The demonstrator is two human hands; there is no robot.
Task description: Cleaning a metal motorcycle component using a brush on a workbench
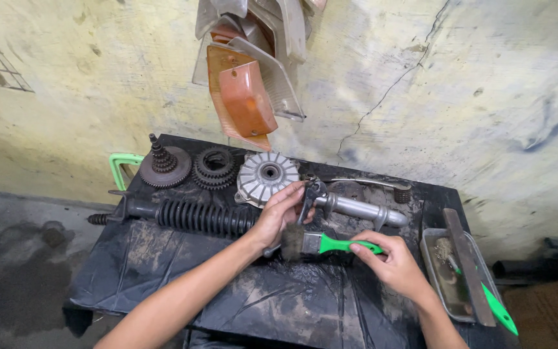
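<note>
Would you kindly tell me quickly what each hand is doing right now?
Left hand: closed around a small dark metal part, its exact kind unclear.
Right hand: closed on the green plastic handle of a bristle paintbrush.

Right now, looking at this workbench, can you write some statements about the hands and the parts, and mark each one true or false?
1. The right hand holds a green-handled brush. True.
2. The left hand rests flat on the black sheet, touching nothing else. False: it grips a small dark metal part.
3. Two dark gears lie at the far side of the bench. True.
4. The ribbed black shaft stands upright. False: it lies flat.
5. The metal tray sits on the person's left. False: it is on the right.
</note>
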